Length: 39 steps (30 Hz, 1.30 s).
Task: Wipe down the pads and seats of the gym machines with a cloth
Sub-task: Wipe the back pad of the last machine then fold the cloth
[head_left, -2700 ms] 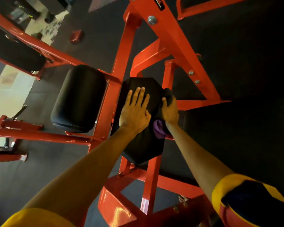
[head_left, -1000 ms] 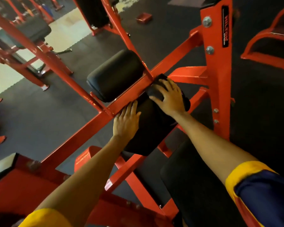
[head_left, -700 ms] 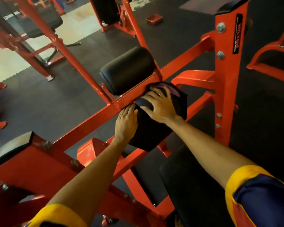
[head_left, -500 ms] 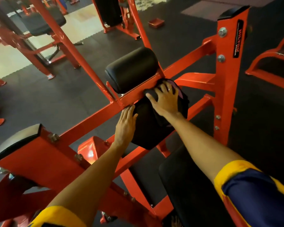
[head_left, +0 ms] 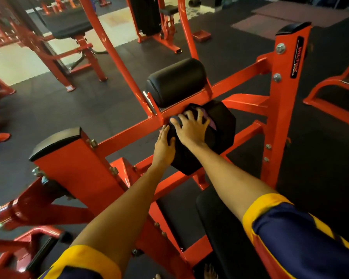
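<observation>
Head view, looking down along two bare forearms onto an orange-red steel machine frame (head_left: 129, 137). Right hand (head_left: 191, 128) laid palm-down on the upper face of a black hexagonal vinyl pad (head_left: 223, 125), fingers spread and nearly straight, gripping nothing, pressing a purple cloth (head_left: 209, 118) against the vinyl. Cloth mostly hidden beneath that palm, with only a purple fold showing past the ring and little fingers. Dark bluish patch at the thumb tip, possibly more of the same cloth, but too dim to tell.

Left hand (head_left: 163, 148) just beside the right wrist, flat against the pad's near-left edge, fingers straight and together, holding nothing.

Just beyond the right fingertips, across a slanting frame bar, a black cylindrical roller cushion (head_left: 175, 81), touched by neither hand. Below the right forearm, nearer the body, a flat black seat (head_left: 220, 228). To the right of both hands, an upright frame post (head_left: 288, 109) with two bolts and a black label strip. Well to the left of the left hand, a black-capped orange-red block (head_left: 73, 158) on the same frame. Far beyond the hands, a black padded bench (head_left: 67, 27) on orange-red legs over dark rubber floor (head_left: 48, 109). Navy sleeves with yellow cuffs (head_left: 302, 244) at both upper arms.
</observation>
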### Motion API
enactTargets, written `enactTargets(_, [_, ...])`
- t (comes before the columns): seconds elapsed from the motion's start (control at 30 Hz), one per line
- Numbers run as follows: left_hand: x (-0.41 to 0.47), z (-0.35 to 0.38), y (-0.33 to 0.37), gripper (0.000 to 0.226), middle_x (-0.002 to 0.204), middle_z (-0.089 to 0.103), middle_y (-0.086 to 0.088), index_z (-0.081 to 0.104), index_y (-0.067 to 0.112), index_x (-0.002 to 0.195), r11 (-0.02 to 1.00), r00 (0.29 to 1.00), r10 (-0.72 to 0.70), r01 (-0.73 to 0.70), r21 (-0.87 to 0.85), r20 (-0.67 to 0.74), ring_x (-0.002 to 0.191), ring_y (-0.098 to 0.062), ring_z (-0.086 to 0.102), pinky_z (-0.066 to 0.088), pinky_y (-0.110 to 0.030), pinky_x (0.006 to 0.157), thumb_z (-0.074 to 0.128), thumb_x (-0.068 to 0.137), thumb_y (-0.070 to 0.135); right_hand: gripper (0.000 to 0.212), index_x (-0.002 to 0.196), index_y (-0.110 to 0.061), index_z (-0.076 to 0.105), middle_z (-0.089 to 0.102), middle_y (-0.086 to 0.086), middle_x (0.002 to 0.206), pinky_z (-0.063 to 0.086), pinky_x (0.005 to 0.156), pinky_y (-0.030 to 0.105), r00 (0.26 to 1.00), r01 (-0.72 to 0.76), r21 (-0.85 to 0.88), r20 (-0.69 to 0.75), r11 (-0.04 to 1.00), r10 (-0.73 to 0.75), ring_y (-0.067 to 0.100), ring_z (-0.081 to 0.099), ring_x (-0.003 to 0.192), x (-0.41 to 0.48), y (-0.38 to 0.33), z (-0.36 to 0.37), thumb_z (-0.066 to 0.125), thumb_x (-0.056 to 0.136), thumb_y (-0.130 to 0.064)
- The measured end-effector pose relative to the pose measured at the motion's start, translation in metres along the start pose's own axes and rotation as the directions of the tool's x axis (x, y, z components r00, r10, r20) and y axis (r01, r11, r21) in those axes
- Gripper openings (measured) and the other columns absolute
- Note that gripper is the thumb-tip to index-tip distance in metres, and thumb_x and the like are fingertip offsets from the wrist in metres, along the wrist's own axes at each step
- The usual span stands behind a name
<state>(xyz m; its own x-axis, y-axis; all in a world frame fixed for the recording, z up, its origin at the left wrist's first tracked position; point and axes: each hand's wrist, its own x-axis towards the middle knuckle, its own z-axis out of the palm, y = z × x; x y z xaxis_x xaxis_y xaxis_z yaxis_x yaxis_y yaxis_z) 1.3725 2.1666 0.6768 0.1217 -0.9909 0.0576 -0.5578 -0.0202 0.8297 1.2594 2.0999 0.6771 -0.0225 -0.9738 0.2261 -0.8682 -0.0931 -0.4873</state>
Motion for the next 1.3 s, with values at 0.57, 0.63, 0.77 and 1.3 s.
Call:
enactTargets(0.57, [-0.055,-0.02,0.022,0.023,0.111,0.061,-0.003,0.058,0.012,0.117,0.971,0.995,-0.095,0.102,-0.216,0.04,0.098,-0.016,0.064,0.055,-0.023,0.072,0.067,0.096,0.018,0.069,0.134,-0.02,0.053,0.045,0.007,0.139,0.045,0.103,0.044,0.964,0.13,0.373,0.169,0.918,-0.205,0.032,0.039,0.129,-0.11,0.018,-0.037,0.088,0.077,-0.032])
enactTargets(0.63, [-0.069,-0.025,0.028,0.017,0.11,0.06,-0.001,0.059,0.017,0.11,0.979,0.997,-0.047,0.057,-0.196,0.053,0.097,-0.013,0.062,0.051,-0.019,0.07,0.068,0.095,0.014,0.084,0.139,-0.026,0.046,0.037,0.004,0.145,0.044,0.107,0.044,0.953,0.101,0.38,0.229,0.919,-0.199,0.03,0.038,0.133,-0.127,0.021,-0.048,0.092,0.07,-0.039])
enactTargets(0.77, [-0.095,-0.039,0.036,0.018,0.108,0.063,0.0,0.063,0.02,0.104,0.984,0.994,0.046,-0.029,-0.174,0.094,0.106,-0.02,0.062,0.054,-0.034,0.089,0.069,0.092,0.008,0.096,0.138,-0.037,0.043,0.029,-0.001,0.143,0.045,0.111,0.047,0.948,0.022,0.419,0.281,0.908,-0.153,0.025,0.044,0.133,-0.155,0.022,-0.075,0.096,0.058,-0.049])
enactTargets(1.3, [-0.227,-0.09,0.154,0.018,0.102,0.062,-0.003,0.065,-0.001,0.104,0.874,0.862,0.483,-0.464,-0.146,0.155,0.09,-0.008,0.058,0.042,-0.008,0.081,0.068,0.087,-0.008,0.047,0.107,-0.025,0.06,0.063,0.005,0.114,0.047,0.086,0.039,0.99,0.095,0.086,0.1,0.992,-0.103,0.028,0.06,0.109,-0.272,0.0,-0.251,0.09,0.071,-0.029])
